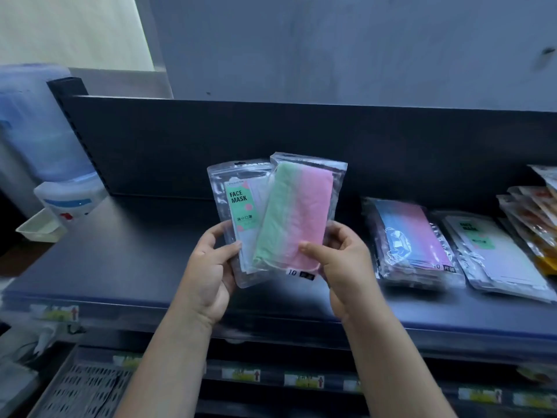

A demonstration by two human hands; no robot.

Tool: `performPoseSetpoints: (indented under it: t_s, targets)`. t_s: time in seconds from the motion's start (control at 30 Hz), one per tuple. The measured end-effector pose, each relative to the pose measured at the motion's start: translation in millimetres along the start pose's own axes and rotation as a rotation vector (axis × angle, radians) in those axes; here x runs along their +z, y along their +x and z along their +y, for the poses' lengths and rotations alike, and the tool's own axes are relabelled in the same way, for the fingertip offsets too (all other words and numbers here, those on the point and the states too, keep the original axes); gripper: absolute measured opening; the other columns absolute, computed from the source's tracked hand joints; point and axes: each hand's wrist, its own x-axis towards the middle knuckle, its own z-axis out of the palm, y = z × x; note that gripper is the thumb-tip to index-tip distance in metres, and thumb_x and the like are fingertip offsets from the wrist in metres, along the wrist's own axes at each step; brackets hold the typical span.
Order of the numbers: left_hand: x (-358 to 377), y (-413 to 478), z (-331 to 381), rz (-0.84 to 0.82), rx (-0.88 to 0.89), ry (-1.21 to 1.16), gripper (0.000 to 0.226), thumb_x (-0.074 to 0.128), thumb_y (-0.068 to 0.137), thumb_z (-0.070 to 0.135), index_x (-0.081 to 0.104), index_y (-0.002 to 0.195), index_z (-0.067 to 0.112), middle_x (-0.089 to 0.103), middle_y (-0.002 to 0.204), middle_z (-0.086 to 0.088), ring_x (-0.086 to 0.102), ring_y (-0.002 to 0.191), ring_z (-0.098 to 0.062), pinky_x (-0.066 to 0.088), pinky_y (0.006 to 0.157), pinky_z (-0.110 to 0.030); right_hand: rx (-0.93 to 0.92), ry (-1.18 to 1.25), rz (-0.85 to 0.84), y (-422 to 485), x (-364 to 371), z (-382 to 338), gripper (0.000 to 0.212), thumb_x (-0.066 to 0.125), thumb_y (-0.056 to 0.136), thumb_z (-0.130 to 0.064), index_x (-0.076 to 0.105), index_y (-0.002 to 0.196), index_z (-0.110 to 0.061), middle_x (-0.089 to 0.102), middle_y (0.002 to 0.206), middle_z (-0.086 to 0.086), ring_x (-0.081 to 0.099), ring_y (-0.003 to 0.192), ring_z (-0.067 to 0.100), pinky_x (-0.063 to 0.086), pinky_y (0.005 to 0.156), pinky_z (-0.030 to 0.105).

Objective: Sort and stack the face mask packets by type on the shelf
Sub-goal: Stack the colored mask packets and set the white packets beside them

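Observation:
I hold two clear packets fanned out above the dark shelf (126, 254). My left hand (211, 273) grips the white mask packet with a green "FACE MASK" label (238, 203) by its lower edge. My right hand (340, 260) pinches the green-to-pink mask packet (295, 218), which overlaps the front of the white one. On the shelf to the right lies a stack of blue-to-pink mask packets (413, 239). Beside that stack is a pile of white packets with the green label (497, 254).
Orange and yellow packets (536, 218) lean at the far right of the shelf. A water dispenser (51, 164) with a white drip tray (39, 227) stands to the left. The shelf's dark back panel (271, 131) rises behind. Price tags line the lower shelf edges (301, 380).

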Motion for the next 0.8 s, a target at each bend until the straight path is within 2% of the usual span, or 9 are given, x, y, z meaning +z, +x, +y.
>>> performPoseSetpoints:
  t_s: [0.07, 0.17, 0.27, 0.37, 0.5, 0.63, 0.73, 0.8]
  targets:
    - [8.5, 2.8, 1.2, 0.008, 0.029, -0.020, 0.038, 0.047, 0.102, -0.006, 0.059, 0.132, 0.014, 0.077, 0.120, -0.015, 0.077, 0.094, -0.035, 0.061, 0.082, -0.062, -0.051, 0.029, 0.002, 0.1, -11.3, -11.3, 0.034, 0.074, 0.089, 0.006, 0.069, 0.118, -0.011, 0.080, 0.107, 0.015, 0.076, 0.090, 0.024, 0.057, 0.064, 0.023]
    - [25.6, 7.4, 2.0, 0.010, 0.053, -0.017, 0.038, 0.047, 0.102, -0.005, 0.059, 0.133, 0.013, 0.078, 0.119, -0.012, 0.075, 0.103, -0.036, 0.060, 0.083, -0.064, -0.070, 0.075, 0.011, 2.4, -34.4, -30.0, 0.031, 0.069, 0.097, -0.002, 0.069, 0.125, -0.016, 0.082, 0.106, 0.006, 0.076, 0.087, 0.015, 0.059, 0.072, 0.027]
    - [46.4, 9.7, 0.7, 0.007, 0.064, -0.019, 0.038, 0.047, 0.102, -0.004, 0.061, 0.132, 0.014, 0.077, 0.122, -0.013, 0.075, 0.110, -0.036, 0.062, 0.084, -0.059, -0.102, 0.094, 0.078, 5.6, -65.5, -46.8, 0.027, 0.063, 0.102, -0.007, 0.070, 0.124, -0.021, 0.082, 0.101, 0.001, 0.074, 0.081, 0.012, 0.058, 0.066, 0.026]
    - [67.3, 13.5, -3.8, 0.000, 0.068, -0.029, 0.039, 0.047, 0.102, -0.004, 0.060, 0.135, 0.012, 0.076, 0.123, -0.013, 0.075, 0.111, -0.035, 0.063, 0.083, -0.056, -0.123, 0.096, 0.151, 8.8, -101.5, -62.8, 0.030, 0.053, 0.102, -0.001, 0.075, 0.112, -0.018, 0.080, 0.086, -0.003, 0.069, 0.065, 0.011, 0.054, 0.053, 0.025]
    - [93.6, 20.7, -13.0, 0.016, 0.071, -0.046, 0.040, 0.046, 0.103, -0.003, 0.059, 0.138, 0.011, 0.077, 0.124, -0.012, 0.075, 0.110, -0.033, 0.064, 0.080, -0.053, -0.145, 0.025, 0.162, 20.4, -146.3, -83.5, 0.044, 0.042, 0.088, 0.011, 0.078, 0.091, -0.014, 0.069, 0.080, 0.005, 0.059, 0.071, 0.017, 0.051, 0.065, 0.033]
    - [117.2, 29.5, -21.6, 0.078, 0.054, -0.115, 0.043, 0.042, 0.102, -0.006, 0.059, 0.140, 0.007, 0.076, 0.125, -0.014, 0.075, 0.111, -0.032, 0.064, 0.080, -0.054, -0.108, -0.016, 0.195, 41.8, -174.8, -97.3, 0.042, 0.044, 0.090, 0.011, 0.078, 0.081, -0.013, 0.072, 0.076, 0.004, 0.061, 0.062, 0.014, 0.054, 0.054, 0.026]
    - [131.0, 33.3, -27.6, 0.128, 0.049, -0.156, 0.044, 0.039, 0.102, -0.006, 0.057, 0.140, 0.004, 0.075, 0.126, -0.015, 0.073, 0.115, -0.035, 0.064, 0.080, -0.056, -0.045, -0.121, 0.186, 60.4, -191.7, -92.7, 0.034, 0.048, 0.088, 0.008, 0.076, 0.100, -0.007, 0.069, 0.083, 0.010, 0.060, 0.073, 0.025, 0.056, 0.064, 0.036]
    - [140.0, 33.5, -32.4, 0.129, 0.052, -0.163, 0.044, 0.038, 0.102, -0.007, 0.056, 0.141, 0.004, 0.075, 0.126, -0.016, 0.073, 0.116, -0.036, 0.062, 0.084, -0.059, 0.001, -0.269, 0.162, 68.9, -200.5, -82.9, 0.046, 0.051, 0.085, 0.004, 0.073, 0.115, -0.024, 0.070, 0.088, 0.006, 0.062, 0.076, 0.031, 0.059, 0.073, 0.045]
